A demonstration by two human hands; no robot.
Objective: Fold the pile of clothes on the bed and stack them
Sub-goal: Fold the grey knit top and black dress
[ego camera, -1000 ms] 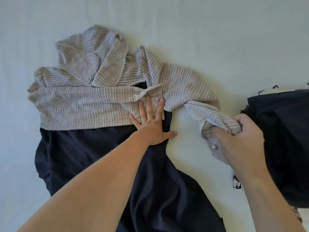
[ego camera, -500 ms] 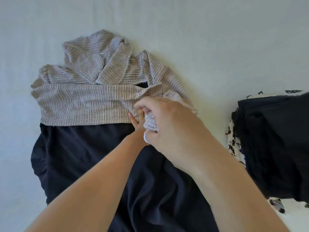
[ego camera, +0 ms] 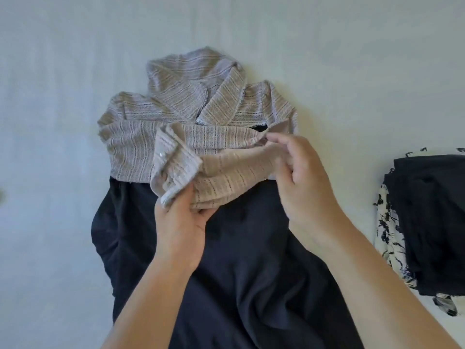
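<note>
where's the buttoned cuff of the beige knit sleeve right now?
Head view, centre-left: the buttoned cuff is lifted over the beige striped knit top, gripped from below by the left hand, above the dark navy garment. The right hand holds the sleeve further right.

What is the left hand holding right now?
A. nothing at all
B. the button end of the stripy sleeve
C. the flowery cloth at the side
B: the left hand grips the buttoned cuff of the striped sleeve, lifted over the dark garment.
</note>
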